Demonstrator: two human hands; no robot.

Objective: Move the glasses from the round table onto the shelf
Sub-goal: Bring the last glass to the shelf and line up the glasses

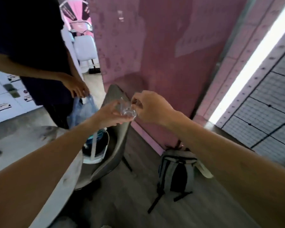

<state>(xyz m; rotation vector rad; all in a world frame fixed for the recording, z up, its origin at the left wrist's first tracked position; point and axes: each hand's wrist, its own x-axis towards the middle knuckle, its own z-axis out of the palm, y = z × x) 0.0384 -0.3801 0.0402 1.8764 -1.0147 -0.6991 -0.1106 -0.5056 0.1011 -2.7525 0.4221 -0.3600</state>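
Observation:
A small clear glass (126, 109) is held in the air between my two hands, tilted on its side with its base toward me. My left hand (110, 115) grips it from the left, fingers curled round its body. My right hand (148, 106) pinches its rim from the right with thumb and fingertips. The round table (23, 142), pale grey, lies at the lower left under my left forearm. The view is blurred; no shelf can be made out.
A person in dark clothes (39, 46) stands at the left holding a plastic bag (82, 111). A grey chair (117, 129) with a white tote bag (95, 145) sits below my hands. A grey backpack (176, 171) lies on the floor by the pink wall (155, 55).

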